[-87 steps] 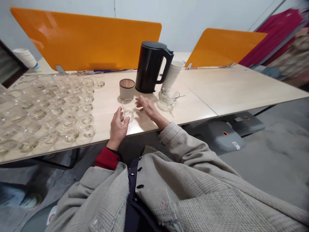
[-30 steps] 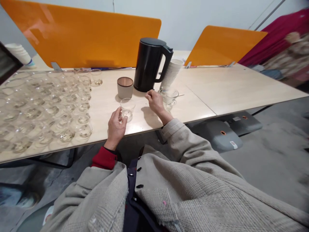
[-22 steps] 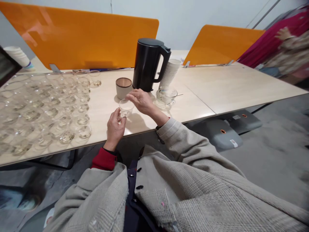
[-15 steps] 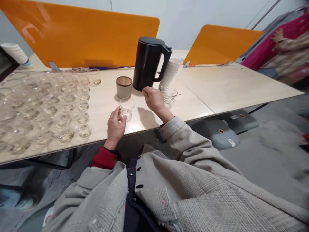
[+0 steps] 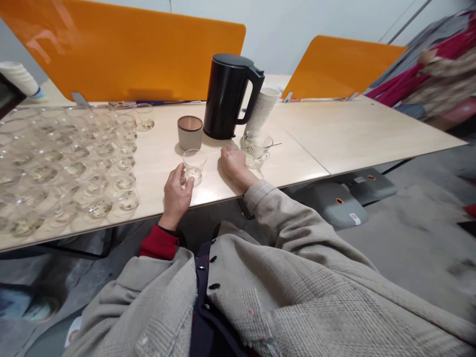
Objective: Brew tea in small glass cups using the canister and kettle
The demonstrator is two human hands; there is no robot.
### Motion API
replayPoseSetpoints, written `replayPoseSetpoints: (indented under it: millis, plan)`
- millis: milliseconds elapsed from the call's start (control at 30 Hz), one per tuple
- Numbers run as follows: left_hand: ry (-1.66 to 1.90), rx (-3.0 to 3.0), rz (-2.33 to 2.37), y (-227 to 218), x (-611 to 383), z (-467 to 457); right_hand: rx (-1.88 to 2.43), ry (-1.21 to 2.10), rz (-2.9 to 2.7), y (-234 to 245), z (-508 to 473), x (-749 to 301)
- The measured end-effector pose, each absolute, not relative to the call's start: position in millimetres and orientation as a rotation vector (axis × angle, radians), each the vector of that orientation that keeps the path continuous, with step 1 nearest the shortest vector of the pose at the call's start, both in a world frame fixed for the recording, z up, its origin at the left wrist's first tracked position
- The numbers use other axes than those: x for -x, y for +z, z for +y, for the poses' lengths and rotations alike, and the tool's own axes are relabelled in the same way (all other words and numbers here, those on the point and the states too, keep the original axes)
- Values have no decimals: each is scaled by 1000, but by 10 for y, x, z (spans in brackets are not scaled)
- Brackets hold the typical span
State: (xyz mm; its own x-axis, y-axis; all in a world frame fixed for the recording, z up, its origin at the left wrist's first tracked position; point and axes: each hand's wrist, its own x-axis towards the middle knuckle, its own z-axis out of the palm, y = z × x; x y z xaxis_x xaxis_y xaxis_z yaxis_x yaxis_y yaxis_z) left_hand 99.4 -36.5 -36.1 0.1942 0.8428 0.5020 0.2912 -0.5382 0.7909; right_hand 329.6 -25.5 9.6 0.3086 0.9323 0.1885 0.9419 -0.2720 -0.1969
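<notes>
My left hand (image 5: 176, 191) curls round a small clear glass cup (image 5: 194, 163) that stands on the pale wooden table (image 5: 297, 134). My right hand (image 5: 231, 162) rests on the tabletop as a loose fist, just right of that cup and left of a ribbed glass cup (image 5: 256, 144) on a glass saucer. What the fist holds, if anything, is hidden. Behind the hands stand a grey ceramic cup (image 5: 189, 132) with a brown rim and a black electric kettle (image 5: 229, 96).
Several small clear glasses (image 5: 70, 158) cover the table's left part. A stack of white paper cups (image 5: 264, 110) leans behind the kettle. Orange divider panels (image 5: 130, 54) stand along the back. Another person in red and patterned clothes (image 5: 427, 69) is at the far right.
My right hand reached over the small glass, drew back towards the ribbed cup, then came down onto the table as a fist. My left hand stayed on the small glass.
</notes>
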Motion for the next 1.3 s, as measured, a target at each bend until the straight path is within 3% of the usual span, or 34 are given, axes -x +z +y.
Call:
replayPoseSetpoints:
  millis: [300,600,767,1000,1300]
  plan:
    - [1332,-1930,1043,-371,-997,-363,2159,53,-1584,177,-369,-3405]
    - [1330,-1941,1057,-357,-986,-360,1379,363,-1543,645,-309,-3070]
    - [1317,-1942,1047,-350,-982,-363,1370,203,-1853,655,-226,-2899]
    - [1339,-1938,1054,-359,-986,-348,1387,120,-1870,543,-140,-2907]
    - [1333,-1886,1072,-314,-986,-361,1404,-19,-1428,334,-894,-3319]
